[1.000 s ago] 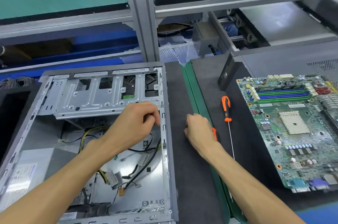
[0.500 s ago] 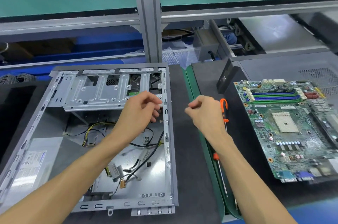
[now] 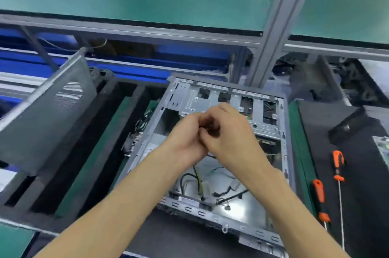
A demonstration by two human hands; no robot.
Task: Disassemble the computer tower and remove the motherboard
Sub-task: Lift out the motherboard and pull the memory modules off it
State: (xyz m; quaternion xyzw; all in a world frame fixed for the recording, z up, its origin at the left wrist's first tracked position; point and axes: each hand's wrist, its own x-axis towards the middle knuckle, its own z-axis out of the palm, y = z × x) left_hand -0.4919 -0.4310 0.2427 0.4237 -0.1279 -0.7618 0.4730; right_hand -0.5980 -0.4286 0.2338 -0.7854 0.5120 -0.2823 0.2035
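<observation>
1. The open computer tower (image 3: 223, 152) lies on its side at centre, loose cables (image 3: 210, 186) inside; only a corner of the motherboard (image 3: 382, 148) shows at the right edge, on the black mat (image 3: 357, 173).
2. Earlier apart, the left hand (image 3: 185, 140) and right hand (image 3: 227, 133) now meet above the tower, fingers curled together around something small and dark; what it is cannot be told.
3. Two orange screwdrivers (image 3: 339, 173) lie on the mat, and the view has swung left, showing a grey side panel (image 3: 48, 125).
</observation>
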